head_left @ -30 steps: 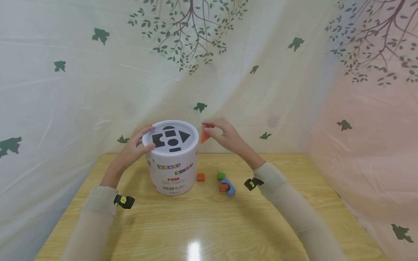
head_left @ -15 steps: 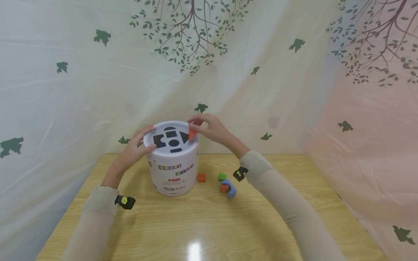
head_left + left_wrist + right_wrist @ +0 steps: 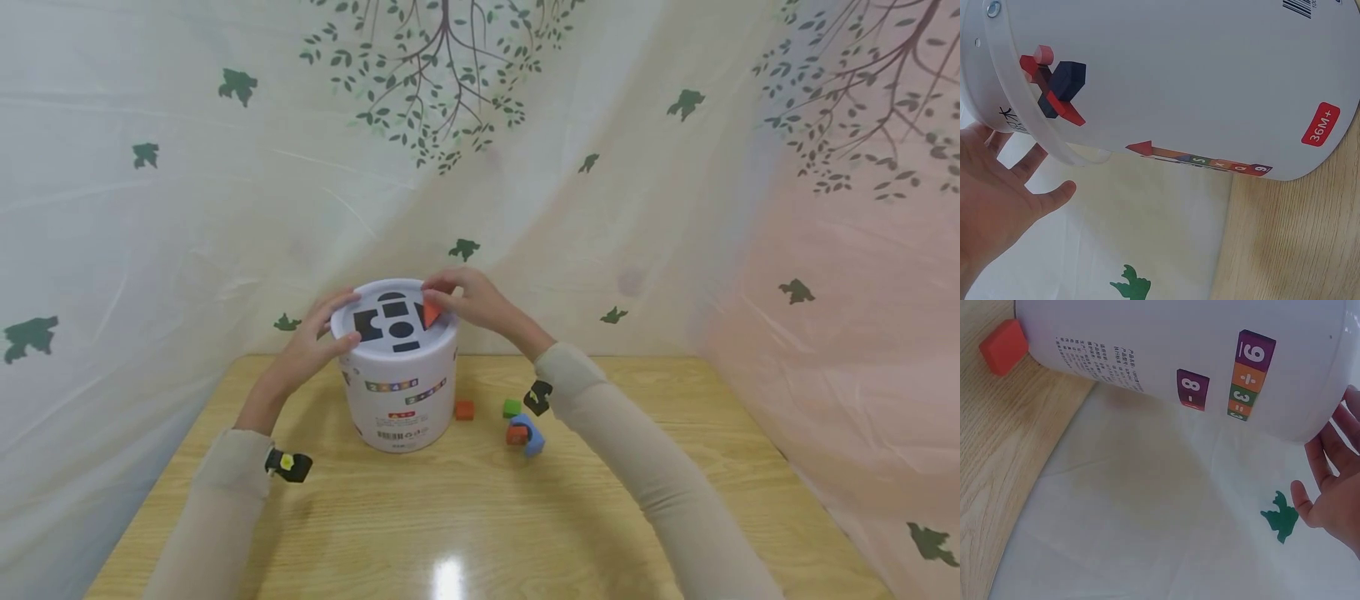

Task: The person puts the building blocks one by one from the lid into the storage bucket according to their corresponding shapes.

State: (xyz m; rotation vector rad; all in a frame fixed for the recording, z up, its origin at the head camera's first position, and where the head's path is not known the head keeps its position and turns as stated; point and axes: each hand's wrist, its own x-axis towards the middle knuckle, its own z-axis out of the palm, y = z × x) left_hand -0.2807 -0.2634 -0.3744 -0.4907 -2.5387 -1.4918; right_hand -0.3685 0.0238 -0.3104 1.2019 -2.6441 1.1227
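A white bucket (image 3: 375,400) stands upright at the back of the table. Its lid (image 3: 415,332) has dark cutouts in several shapes, among them a circle, a half circle and a triangle. My left hand (image 3: 309,337) rests on the left of the lid's rim, thumb on the near side and fingers farther back; the left wrist view shows them spread. Over the right side of the lid, my right hand (image 3: 480,302) pinches an orange-red triangular block (image 3: 431,313), which overlaps the triangular cutout. That block is hidden in the right wrist view, where the fingers (image 3: 1335,453) appear beside the bucket's top.
On the wooden table (image 3: 360,517), an orange-red block (image 3: 464,410) lies just right of the bucket. Farther right are a green block (image 3: 512,408), a blue arch block (image 3: 534,437) and another orange-red block (image 3: 517,435), close together. A printed curtain (image 3: 540,208) hangs behind.
My right hand has moved left with the triangular block, from beside the bucket to over the triangular cutout in the lid. My left hand has stayed on the rim.
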